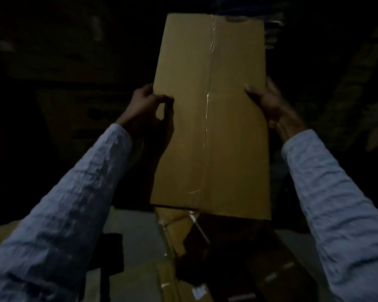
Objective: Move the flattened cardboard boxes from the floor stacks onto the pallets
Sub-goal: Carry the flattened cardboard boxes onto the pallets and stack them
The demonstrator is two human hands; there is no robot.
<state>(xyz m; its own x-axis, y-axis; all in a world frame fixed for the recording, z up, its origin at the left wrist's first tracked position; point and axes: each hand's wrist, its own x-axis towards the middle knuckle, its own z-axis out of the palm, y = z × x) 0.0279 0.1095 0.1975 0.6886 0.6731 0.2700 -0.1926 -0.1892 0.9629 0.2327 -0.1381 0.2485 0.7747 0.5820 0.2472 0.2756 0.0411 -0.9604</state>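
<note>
A flattened brown cardboard box (pixel 210 118) with a taped seam down its middle is held up in front of me, long side running away from me. My left hand (pixel 144 105) grips its left edge, thumb on top. On the opposite edge my right hand (pixel 268 103) clamps the board at about the same height. Both arms wear light blue sleeves. Below the held box, more flattened cardboard (pixel 179 240) lies on the floor, partly hidden by the box. The room is very dark and no pallet can be made out.
Dim cardboard shapes (pixel 83 118) stand at the left behind my arm. Grey floor (pixel 138 227) shows near the bottom centre beside a dark object (pixel 109 251). A piece with a white label (pixel 199 290) lies at the bottom. The right side is too dark to read.
</note>
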